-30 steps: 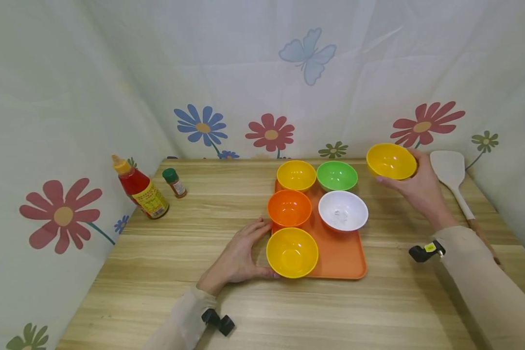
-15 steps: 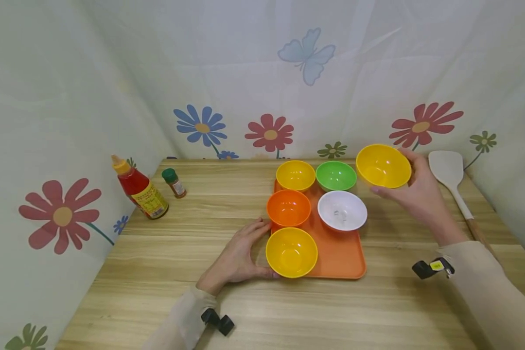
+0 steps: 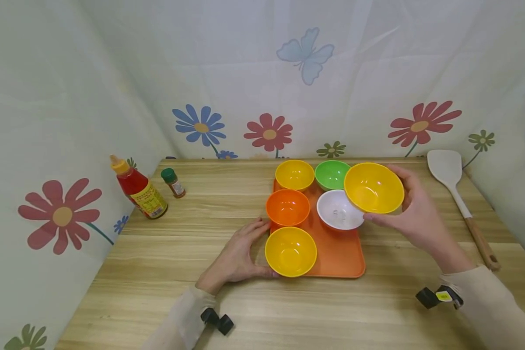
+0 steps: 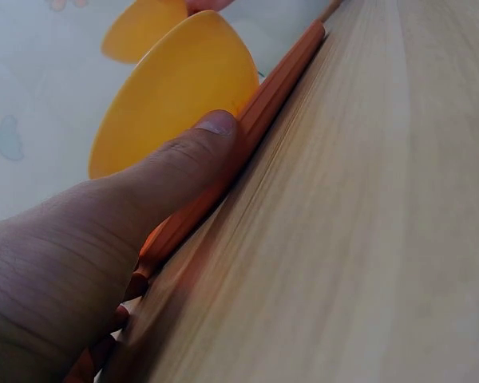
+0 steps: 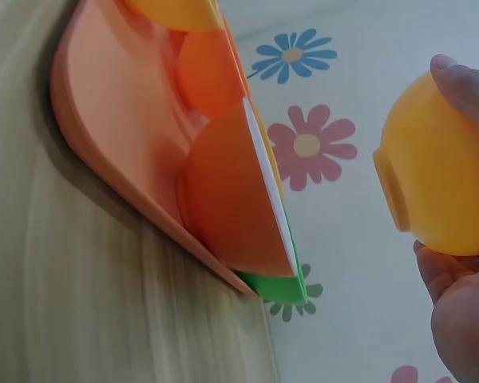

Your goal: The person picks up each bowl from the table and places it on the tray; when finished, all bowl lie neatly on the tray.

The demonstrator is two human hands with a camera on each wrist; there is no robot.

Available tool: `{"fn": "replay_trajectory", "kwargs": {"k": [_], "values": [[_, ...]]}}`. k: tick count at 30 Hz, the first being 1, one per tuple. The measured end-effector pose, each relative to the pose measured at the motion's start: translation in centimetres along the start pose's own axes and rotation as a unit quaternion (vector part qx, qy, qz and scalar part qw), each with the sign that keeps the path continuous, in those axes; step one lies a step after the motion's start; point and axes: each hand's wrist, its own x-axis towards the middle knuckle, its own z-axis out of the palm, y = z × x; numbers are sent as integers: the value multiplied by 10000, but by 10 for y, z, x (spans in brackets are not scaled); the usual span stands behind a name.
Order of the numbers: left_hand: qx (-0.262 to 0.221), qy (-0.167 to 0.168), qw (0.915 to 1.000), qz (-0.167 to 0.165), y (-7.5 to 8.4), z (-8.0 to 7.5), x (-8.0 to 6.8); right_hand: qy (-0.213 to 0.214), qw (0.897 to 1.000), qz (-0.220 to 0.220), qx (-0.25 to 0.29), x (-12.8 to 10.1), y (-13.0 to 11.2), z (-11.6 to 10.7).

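My right hand (image 3: 413, 216) holds a yellow bowl (image 3: 374, 187) (image 5: 439, 171) in the air above the right edge of the orange tray (image 3: 339, 255), partly over the white bowl (image 3: 338, 211). On the tray sit another yellow bowl (image 3: 294, 174), a green bowl (image 3: 330, 174), an orange bowl (image 3: 287, 207) and a near yellow bowl (image 3: 290, 251) (image 4: 172, 88). My left hand (image 3: 240, 253) lies on the table against the tray's left edge (image 4: 255, 120), its thumb (image 4: 188, 155) touching the near yellow bowl and the rim.
A red sauce bottle (image 3: 137, 188) and a small green-capped spice jar (image 3: 174, 182) stand at the left by the flowered curtain. A white spatula with a wooden handle (image 3: 457, 194) lies at the right. Curtain walls close three sides.
My right hand has carried the yellow bowl from the far right of the table leftward and down, to just over the white bowl. The left hand has stayed put.
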Motion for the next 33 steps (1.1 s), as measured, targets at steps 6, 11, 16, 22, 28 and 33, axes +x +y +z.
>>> {"fn": "replay_trajectory", "kwargs": {"k": [6, 11, 16, 22, 28, 33], "values": [[24, 11, 10000, 23, 0, -1, 0, -272, 9994, -106, 176, -17, -4, 8], [34, 8, 10000, 21, 0, 0, -1, -423, 9987, 41, 265, -32, -5, 15], [12, 34, 10000, 33, -2, 0, 0, -538, 9971, 137, 514, -43, 0, 24], [20, 42, 10000, 22, -2, 1, 0, -643, 9960, 339, 523, -54, 7, 33], [36, 10, 10000, -35, -2, 1, 1, -773, 9939, 576, 543, -62, 13, 41], [47, -14, 10000, -60, -2, 1, 1, -846, 9939, 555, 432, -65, 16, 44]]}}
